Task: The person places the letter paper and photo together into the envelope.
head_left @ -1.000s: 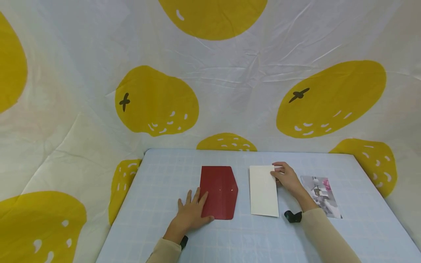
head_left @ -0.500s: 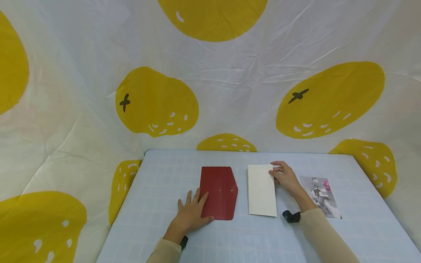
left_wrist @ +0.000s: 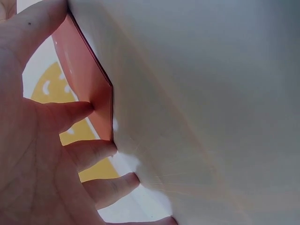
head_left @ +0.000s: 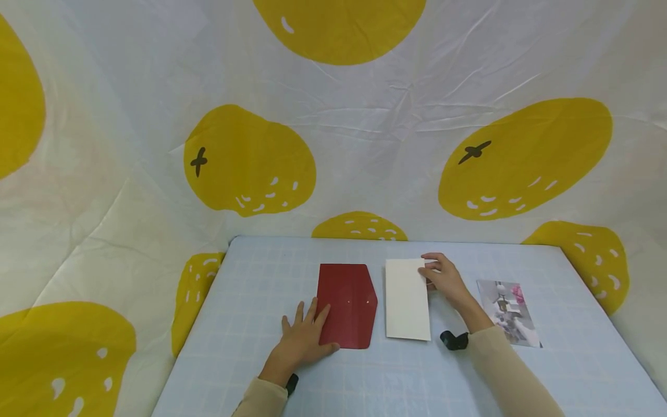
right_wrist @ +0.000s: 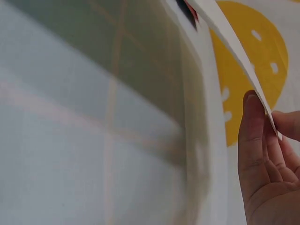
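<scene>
A dark red envelope (head_left: 348,304) lies flat on the light blue table (head_left: 250,289). My left hand (head_left: 307,324) rests flat beside it, fingers straight, with the fingertips on its near left corner; the left wrist view shows the fingers (left_wrist: 79,110) against the red envelope (left_wrist: 86,89). Just to the right of it lies a white sheet (head_left: 406,298). My right hand (head_left: 436,272) pinches its far right corner. In the right wrist view the white sheet (right_wrist: 225,33) has that edge lifted off the table, held between thumb and fingers (right_wrist: 251,122).
A photo print (head_left: 506,313) lies on the table to the right of my right arm. A white cloth with big yellow fruit shapes (head_left: 250,162) hangs behind and around the table. Black wrist straps (head_left: 453,340) show at both sleeves.
My right hand has slid the white sheet leftward, closer to the red envelope. The left hand and the envelope have stayed put.
</scene>
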{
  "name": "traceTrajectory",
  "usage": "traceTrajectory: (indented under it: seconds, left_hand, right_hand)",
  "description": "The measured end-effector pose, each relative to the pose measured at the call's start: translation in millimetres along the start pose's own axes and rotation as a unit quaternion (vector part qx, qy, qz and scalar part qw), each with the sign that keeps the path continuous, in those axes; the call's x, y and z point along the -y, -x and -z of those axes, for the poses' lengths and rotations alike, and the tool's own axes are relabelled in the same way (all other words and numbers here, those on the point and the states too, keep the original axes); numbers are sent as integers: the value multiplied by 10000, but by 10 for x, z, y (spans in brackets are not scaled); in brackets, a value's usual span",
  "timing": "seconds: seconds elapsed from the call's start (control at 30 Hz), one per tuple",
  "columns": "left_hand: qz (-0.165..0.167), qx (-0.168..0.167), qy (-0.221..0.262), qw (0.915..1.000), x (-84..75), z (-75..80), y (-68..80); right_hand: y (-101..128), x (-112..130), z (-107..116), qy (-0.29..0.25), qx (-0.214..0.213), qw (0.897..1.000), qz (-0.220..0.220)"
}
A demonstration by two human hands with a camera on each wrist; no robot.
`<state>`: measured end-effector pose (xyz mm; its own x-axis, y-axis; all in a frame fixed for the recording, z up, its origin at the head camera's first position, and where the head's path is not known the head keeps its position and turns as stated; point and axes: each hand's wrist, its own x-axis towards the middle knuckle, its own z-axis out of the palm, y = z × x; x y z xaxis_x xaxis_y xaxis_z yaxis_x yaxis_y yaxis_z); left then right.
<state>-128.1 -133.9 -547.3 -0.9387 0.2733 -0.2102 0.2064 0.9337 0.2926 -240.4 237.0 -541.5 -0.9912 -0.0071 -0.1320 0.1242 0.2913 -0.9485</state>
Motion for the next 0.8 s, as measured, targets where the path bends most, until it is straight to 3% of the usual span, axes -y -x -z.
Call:
traceTrajectory:
  seconds: [0.8]
  left_hand:
    - [-74,-71,107,9999,-6,19,20]
  right_hand:
    - [-108,130,-424,117,2,9999,-84]
